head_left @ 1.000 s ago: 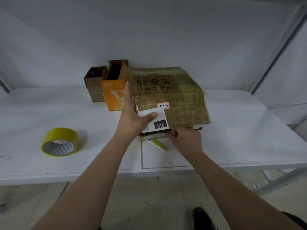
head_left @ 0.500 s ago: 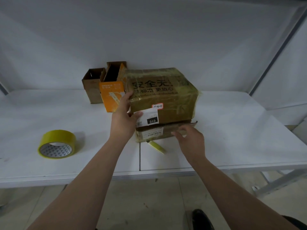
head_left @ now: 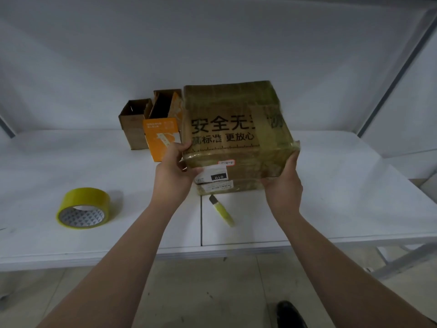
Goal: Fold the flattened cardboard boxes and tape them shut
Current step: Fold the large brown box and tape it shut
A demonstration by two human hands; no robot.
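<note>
A brown cardboard box (head_left: 234,129) wrapped in yellowish tape, with black printed characters and a white label, is raised above the white table (head_left: 331,204). My left hand (head_left: 173,172) grips its near left corner. My right hand (head_left: 283,183) holds its near right corner from below. Under the box lies another flat piece of cardboard (head_left: 220,187) on the table. A roll of yellow tape (head_left: 82,208) lies on the table to the left, apart from both hands.
A yellow utility knife (head_left: 221,210) lies on the table just in front of the box. An orange open box (head_left: 162,134) and a brown open box (head_left: 133,123) stand at the back left. A wall closes the back. A dark shoe (head_left: 289,313) shows on the floor.
The box has been opened out from flat and lifted off the table. My right hand moved from the near edge to the box's right corner; my left hand shifted to the left corner.
</note>
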